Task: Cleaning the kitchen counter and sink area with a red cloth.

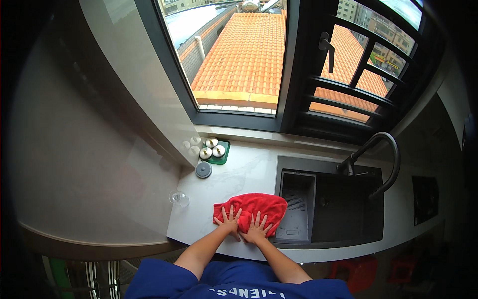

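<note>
A red cloth (261,203) lies bunched on the white countertop (246,179), its right side reaching the edge of the dark sink. My left hand (229,221) rests palm down on its left part, fingers spread. On the lower middle part, my right hand (257,228) also presses flat with spread fingers. Neither hand grips the cloth. The fabric under both palms is hidden.
Right of the cloth is the sink (347,213) with a grey basin insert (297,209) and a black faucet (396,157). Lidded jars (218,151) stand on a green tray (223,160), near a grey round lid (203,169). A clear glass (175,196) stands at the left.
</note>
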`<act>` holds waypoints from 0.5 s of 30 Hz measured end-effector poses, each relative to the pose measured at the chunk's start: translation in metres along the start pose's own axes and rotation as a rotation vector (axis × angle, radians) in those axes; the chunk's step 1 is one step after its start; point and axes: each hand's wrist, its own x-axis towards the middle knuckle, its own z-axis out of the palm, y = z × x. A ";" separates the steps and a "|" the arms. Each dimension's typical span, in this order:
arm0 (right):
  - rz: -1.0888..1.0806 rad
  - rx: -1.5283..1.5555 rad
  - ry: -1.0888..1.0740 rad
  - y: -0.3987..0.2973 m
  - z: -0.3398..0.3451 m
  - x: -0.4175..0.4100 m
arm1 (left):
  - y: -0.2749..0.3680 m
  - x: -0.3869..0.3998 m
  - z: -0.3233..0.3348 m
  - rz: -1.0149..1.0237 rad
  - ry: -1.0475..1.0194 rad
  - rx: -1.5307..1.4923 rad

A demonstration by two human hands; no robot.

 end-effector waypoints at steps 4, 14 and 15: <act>0.046 0.034 0.007 -0.005 -0.002 0.018 | -0.004 0.020 -0.015 -0.002 -0.020 0.050; 0.091 0.021 0.030 -0.004 -0.029 0.069 | -0.001 0.061 -0.065 0.022 -0.033 -0.010; 0.112 0.027 0.029 -0.003 -0.033 0.074 | 0.003 0.065 -0.073 0.038 -0.044 0.000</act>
